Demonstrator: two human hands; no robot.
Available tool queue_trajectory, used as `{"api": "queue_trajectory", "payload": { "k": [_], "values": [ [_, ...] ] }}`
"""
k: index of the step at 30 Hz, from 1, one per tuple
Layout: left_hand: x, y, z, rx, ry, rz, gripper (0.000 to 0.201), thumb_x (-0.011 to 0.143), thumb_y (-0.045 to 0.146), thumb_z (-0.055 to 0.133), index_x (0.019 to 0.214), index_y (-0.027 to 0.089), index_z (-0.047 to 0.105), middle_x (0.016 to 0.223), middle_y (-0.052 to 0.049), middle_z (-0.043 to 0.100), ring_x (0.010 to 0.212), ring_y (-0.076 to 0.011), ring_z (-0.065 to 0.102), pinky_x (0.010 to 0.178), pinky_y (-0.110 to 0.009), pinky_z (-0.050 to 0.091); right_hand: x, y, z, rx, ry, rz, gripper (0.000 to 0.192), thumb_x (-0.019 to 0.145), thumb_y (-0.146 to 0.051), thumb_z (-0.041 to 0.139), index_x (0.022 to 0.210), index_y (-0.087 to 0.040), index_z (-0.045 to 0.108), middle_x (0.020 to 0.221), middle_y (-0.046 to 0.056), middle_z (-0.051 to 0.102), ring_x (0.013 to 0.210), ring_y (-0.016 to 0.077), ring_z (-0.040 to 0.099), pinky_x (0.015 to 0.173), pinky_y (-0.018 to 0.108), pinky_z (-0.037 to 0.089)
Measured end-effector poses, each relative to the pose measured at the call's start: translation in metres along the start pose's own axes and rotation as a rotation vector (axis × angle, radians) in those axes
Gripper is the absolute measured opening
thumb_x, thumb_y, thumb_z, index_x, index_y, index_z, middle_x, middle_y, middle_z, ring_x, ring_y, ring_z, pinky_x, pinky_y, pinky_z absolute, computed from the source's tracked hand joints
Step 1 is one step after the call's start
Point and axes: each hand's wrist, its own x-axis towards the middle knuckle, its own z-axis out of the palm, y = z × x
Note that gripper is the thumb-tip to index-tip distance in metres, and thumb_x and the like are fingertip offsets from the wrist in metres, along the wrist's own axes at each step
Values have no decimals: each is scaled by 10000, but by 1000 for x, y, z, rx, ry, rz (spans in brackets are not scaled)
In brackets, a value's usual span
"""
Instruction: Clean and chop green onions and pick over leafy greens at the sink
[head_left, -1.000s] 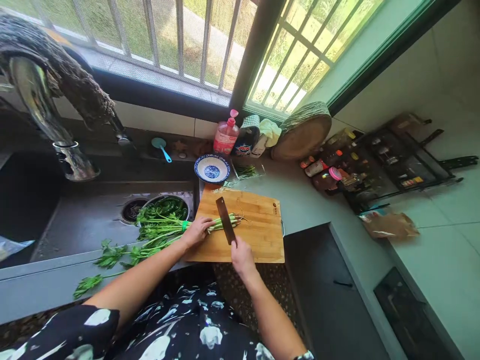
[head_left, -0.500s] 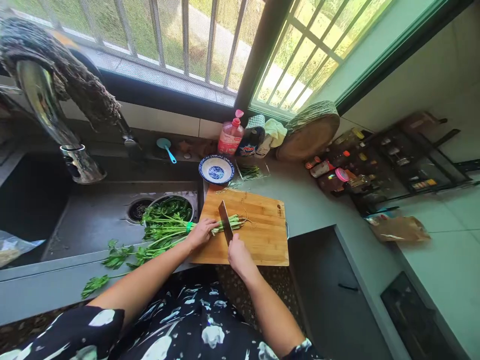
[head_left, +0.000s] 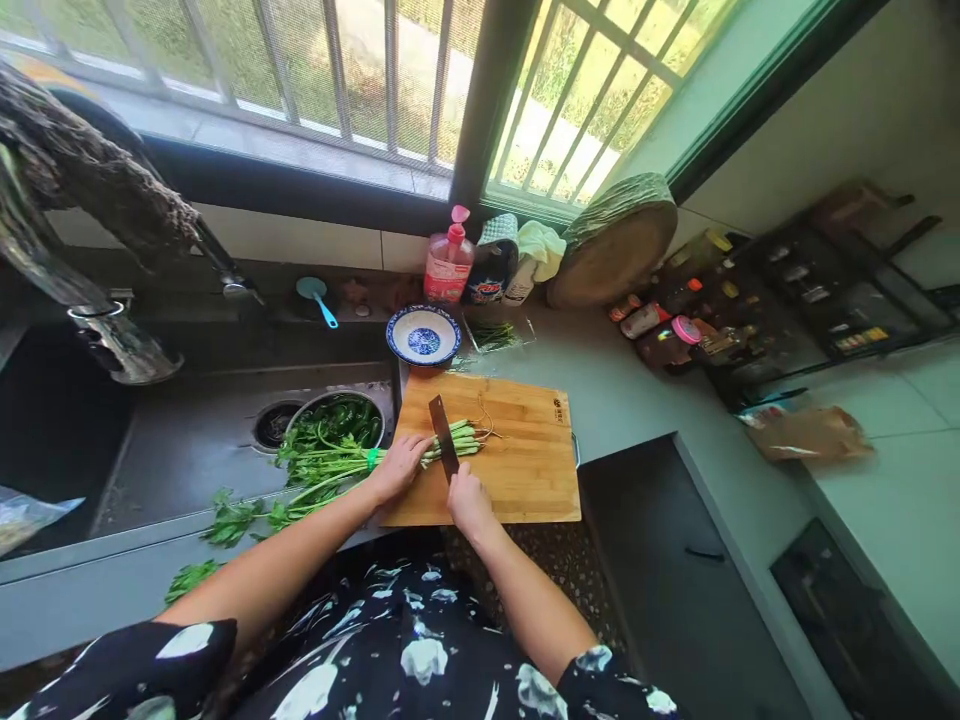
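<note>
On the wooden cutting board lies a bunch of celery, its leafy end reaching left over the sink and a green band around the stalks. My left hand presses down on the stalks, fingers closed over them near the board's left side. In my right hand is the handle of a cleaver. Its blade stands across the stalks just right of my left hand, and the root ends poke out beyond it. I cannot tell whether the blade has cut in.
Behind the board stands a blue-and-white plate, beside a clear tray of greens. A pink soap bottle is by the window. In the sink sits a bowl of green peppers, under the faucet. Spice jars stand right.
The cleaver has shifted slightly left along the stalks, closer to my left hand. My left hand still holds the celery. The whole view has moved a little.
</note>
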Motion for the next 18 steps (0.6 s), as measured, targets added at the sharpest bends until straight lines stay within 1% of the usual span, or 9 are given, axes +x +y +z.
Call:
{"api": "queue_trajectory", "payload": {
  "k": [3,5,7,9,11,13,15,18],
  "values": [
    [0,5,-1,58,-2,-82,594,787,82,392,1377,137,355,1252,-156,508,1149,-273,445,970,-445,372,-8,16,-24,54,71,-37,258,955,-289,306,1050,-157,506,774,92,670,676,194,642,555,247,386],
    [0,10,-5,95,-49,-115,579,800,111,393,1377,106,341,1237,-176,502,1134,-288,446,962,-446,366,-11,38,-45,57,177,-22,289,966,-324,273,1034,-182,515,777,68,651,670,175,620,551,238,364],
    [1,16,-11,131,-103,-124,537,806,132,408,1341,86,384,1196,-192,508,1094,-300,455,929,-439,380,-8,67,-63,2,289,75,310,970,-342,258,1057,-184,510,842,80,632,703,174,612,567,242,370],
    [1,21,-14,165,-137,-134,493,800,121,417,1292,89,437,1149,-194,516,1051,-303,461,890,-436,398,2,101,-73,-84,374,231,313,965,-359,285,1106,-172,493,925,105,606,733,181,615,595,256,391],
    [1,27,-14,199,-153,-155,460,791,88,405,1245,103,478,1099,-184,527,1009,-299,464,858,-443,409,14,133,-71,-177,412,359,302,951,-352,338,1116,-146,485,973,130,578,771,197,620,625,276,413],
    [1,31,-12,235,-158,-167,425,797,65,381,1200,104,509,1058,-177,536,982,-294,469,847,-448,412,25,158,-60,-236,407,412,271,930,-327,395,1090,-132,493,984,138,559,823,216,620,654,291,428],
    [2,34,-10,260,-164,-166,384,814,58,355,1154,84,533,1025,-184,545,967,-294,481,843,-447,412,33,173,-46,-261,404,415,264,914,-311,431,1093,-127,494,990,138,549,859,226,614,680,300,436],
    [7,35,-13,253,-205,-144,343,824,55,333,1080,67,561,998,-198,558,951,-295,503,834,-436,414,36,181,-28,-257,432,394,307,909,-312,435,1137,-113,488,1002,146,549,906,236,598,736,316,436]
  ]
}}
